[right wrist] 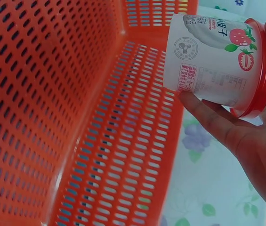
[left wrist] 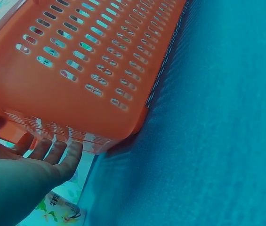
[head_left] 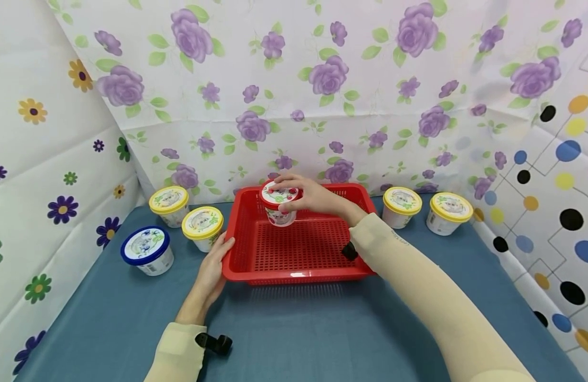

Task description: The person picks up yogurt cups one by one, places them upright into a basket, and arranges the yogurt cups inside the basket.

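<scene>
A red-lidded yogurt tub (head_left: 280, 216), white with strawberries printed on its side, is gripped by my right hand (head_left: 313, 195) over the back left part of a red plastic basket (head_left: 299, 275). In the right wrist view the tub (right wrist: 208, 61) shows its white wall, with fingers and thumb round it near the red lid (right wrist: 264, 70). At the basket's left end my left hand (head_left: 211, 270) holds the rim, thumb on top. The left wrist view has those fingers (left wrist: 69, 160) against the basket's slotted outer wall (left wrist: 52, 99).
Left of the basket stand two yellow-lidded tubs (head_left: 169, 206) and a blue-lidded tub (head_left: 148, 253). Two more yellow-lidded tubs (head_left: 401, 207) stand to its right. All rest on a blue cloth-covered table (head_left: 294, 329). A floral curtain (head_left: 294, 95) hangs close behind the basket.
</scene>
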Demonstrator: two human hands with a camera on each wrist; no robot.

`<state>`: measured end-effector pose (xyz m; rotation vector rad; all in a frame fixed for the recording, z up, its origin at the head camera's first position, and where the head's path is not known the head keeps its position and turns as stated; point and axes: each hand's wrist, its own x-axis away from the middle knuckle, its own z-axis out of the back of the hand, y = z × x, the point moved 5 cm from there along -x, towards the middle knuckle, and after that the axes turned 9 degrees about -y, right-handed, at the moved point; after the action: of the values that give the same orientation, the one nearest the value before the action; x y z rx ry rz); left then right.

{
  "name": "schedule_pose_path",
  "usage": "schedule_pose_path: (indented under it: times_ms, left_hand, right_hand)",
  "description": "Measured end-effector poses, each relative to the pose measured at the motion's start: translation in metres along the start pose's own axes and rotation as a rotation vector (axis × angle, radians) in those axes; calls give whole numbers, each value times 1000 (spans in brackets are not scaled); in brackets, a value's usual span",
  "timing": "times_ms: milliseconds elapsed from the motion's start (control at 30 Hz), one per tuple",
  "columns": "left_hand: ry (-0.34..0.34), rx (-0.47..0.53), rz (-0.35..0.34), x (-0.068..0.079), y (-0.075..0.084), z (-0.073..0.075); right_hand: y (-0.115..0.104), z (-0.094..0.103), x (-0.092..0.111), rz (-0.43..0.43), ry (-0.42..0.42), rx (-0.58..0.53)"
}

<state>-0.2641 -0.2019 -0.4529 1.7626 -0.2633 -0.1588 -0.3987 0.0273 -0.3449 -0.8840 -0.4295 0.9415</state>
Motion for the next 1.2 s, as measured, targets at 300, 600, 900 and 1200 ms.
schedule_pose_path:
  times_ms: [300,600,900,1200]
  left_hand:
    - [15,8,12,1,-4,-1]
    - [16,17,14,-4,2,0]
    - [20,12,13,-3,2,0]
    - [28,9,24,-1,-2,1]
  right_hand:
    - [10,-14,-9,20,-20,-90]
    - [18,-19,-21,-13,-26,-57]
    - [30,-31,-26,-64,-69,-28]
    - [40,-40,-29,-83,-88,-68]
